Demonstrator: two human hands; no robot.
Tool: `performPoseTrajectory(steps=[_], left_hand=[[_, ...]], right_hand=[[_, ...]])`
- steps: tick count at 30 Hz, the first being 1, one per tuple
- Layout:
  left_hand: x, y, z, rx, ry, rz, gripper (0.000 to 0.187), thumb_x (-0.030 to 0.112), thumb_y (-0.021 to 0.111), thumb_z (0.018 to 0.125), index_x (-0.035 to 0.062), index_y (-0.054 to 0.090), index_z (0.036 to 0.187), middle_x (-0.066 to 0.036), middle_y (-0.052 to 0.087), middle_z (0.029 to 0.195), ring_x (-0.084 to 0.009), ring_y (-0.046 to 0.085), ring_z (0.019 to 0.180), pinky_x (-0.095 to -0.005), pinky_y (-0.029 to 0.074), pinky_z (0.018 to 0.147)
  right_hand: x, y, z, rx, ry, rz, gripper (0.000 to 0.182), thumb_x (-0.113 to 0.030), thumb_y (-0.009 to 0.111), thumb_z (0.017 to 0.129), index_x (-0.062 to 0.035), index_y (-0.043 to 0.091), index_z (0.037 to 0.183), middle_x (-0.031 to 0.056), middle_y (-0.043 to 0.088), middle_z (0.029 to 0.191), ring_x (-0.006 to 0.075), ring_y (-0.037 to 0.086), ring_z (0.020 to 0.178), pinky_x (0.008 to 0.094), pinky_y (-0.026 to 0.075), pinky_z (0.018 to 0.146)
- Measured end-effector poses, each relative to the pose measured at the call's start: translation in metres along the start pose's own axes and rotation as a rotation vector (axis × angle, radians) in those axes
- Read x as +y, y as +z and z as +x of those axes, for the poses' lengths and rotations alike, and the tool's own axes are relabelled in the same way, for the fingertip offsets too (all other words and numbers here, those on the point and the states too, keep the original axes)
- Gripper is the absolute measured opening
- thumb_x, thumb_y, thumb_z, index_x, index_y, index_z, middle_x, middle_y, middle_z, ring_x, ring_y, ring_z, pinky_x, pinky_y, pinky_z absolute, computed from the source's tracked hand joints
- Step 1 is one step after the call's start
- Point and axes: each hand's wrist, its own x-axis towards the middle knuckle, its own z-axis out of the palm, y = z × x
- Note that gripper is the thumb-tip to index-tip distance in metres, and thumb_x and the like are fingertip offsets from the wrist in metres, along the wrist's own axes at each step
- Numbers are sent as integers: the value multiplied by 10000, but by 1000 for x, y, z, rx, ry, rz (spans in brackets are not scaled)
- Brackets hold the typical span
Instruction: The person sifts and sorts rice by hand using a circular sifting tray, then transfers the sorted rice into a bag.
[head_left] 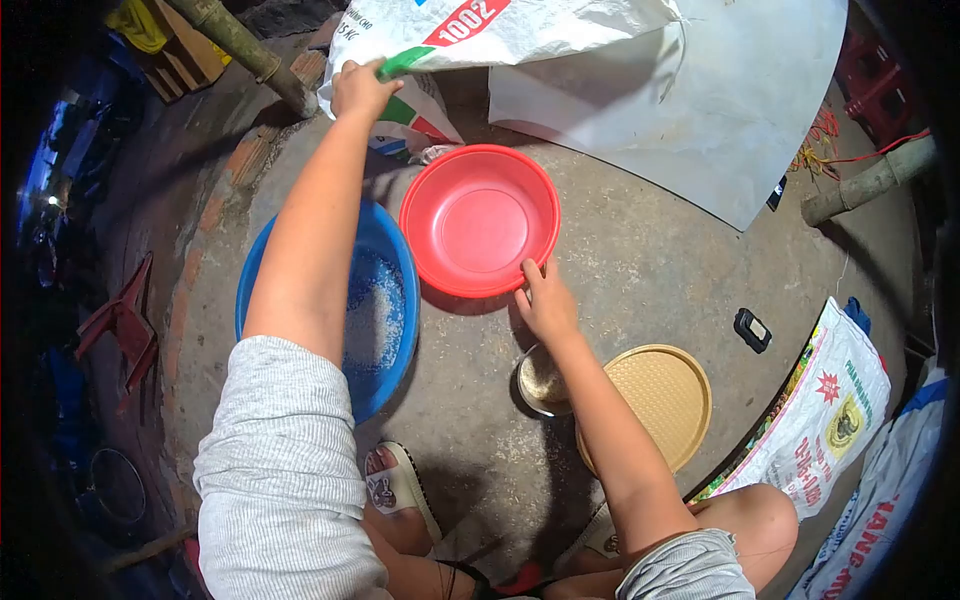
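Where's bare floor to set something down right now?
Bare concrete lies right of the red basin, between the white sack, tan tray and black device. Crowded: blue basin, red basin and metal bowl cluster together.

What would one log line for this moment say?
left hand: gripping sack edge | right hand: on red basin rim | blue basin: holds white grains

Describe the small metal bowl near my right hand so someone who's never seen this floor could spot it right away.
Start at the big red basin in the middle of the concrete floor. Follow the right hand on its near rim back along the forearm. The metal bowl sits under it, beside the tan round tray: the smallest, the only shiny one.
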Motion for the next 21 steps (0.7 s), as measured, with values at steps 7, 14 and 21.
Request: performPoseTrajectory(steps=[7,14,21], left_hand=[[2,10,-38,182,105,227,127,226,693,702,220,698,830,-74,358,1346,-318,363,1178,-521,354,912],[5,-22,-43,-259,43,272,293,302,706,715,301,678,1006,-12,-8,1504,-367,43,1359,-614,207,1011],[-27,24,0,186,121,-39,242,189,663,726,98,673,950,-147,492,1260,-322,496,1115,-411,410,912]], right_hand=[[-3,-3,-1,-10,-14,5,455,-174,631,755,-96,435,1158,217,419,1167,404,564,897,461,489,710],[2,-14,-5,-29,-72,27,382,-170,630,759,-99,470,1099,210,425,1142,408,557,894,464,482,724],[2,-21,-3,-70,-33,55,349,-151,626,755,-98,477,1066,214,425,1133,408,551,898,460,475,744]])
